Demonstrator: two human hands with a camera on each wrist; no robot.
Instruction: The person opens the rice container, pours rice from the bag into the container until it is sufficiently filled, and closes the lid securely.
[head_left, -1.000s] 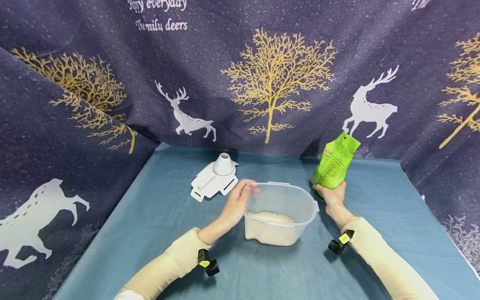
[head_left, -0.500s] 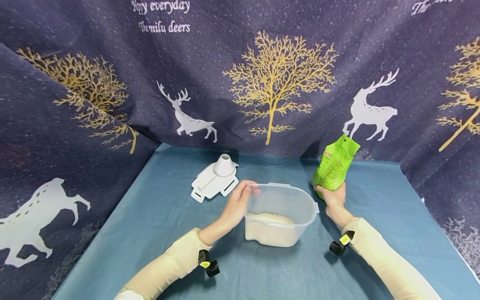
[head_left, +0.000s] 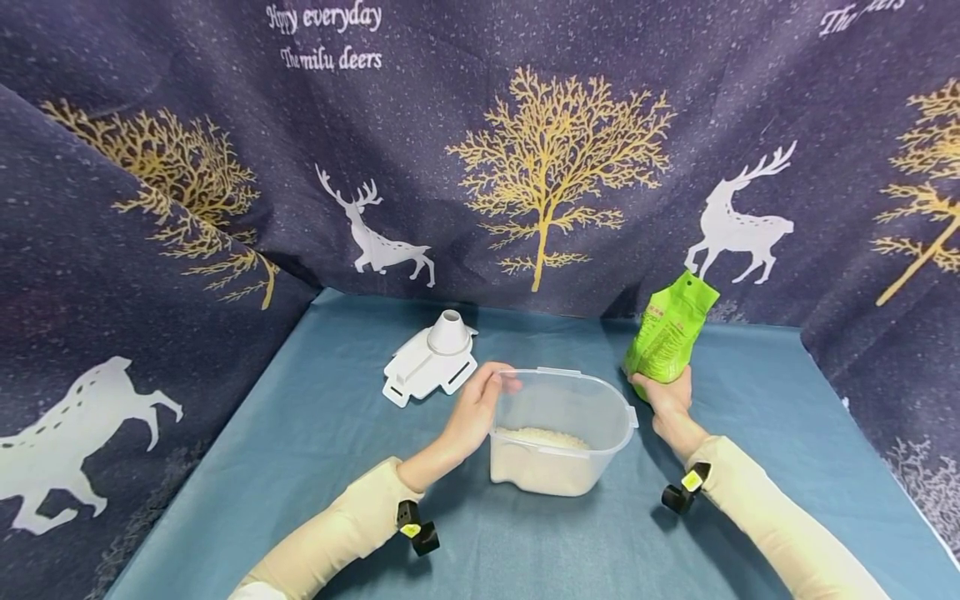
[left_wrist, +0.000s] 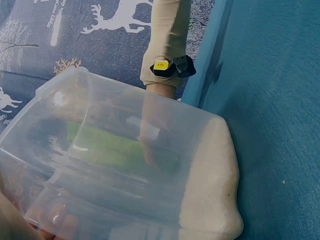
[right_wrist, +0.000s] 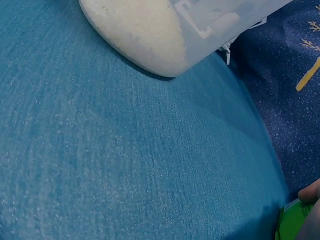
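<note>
A clear plastic container (head_left: 555, 468) stands on the blue cloth, its lower part filled with white rice (head_left: 546, 437). My left hand (head_left: 474, 408) grips its left rim, with fingertips showing through the wall. In the left wrist view the container (left_wrist: 125, 105) fills most of the picture, and the rice (left_wrist: 210, 180) lies at its base. To the right, my right hand (head_left: 670, 404) holds a bright green bag (head_left: 671, 329) around its lower end; the bag stands upright, leaning slightly right. Only a corner of the green bag (right_wrist: 290, 222) shows in the right wrist view.
A white lid with a cone-shaped spout (head_left: 438, 354) lies behind and left of the container. The blue cloth (head_left: 315, 400) covers the table up to a dark curtain (head_left: 450, 208) printed with deer and trees at the back.
</note>
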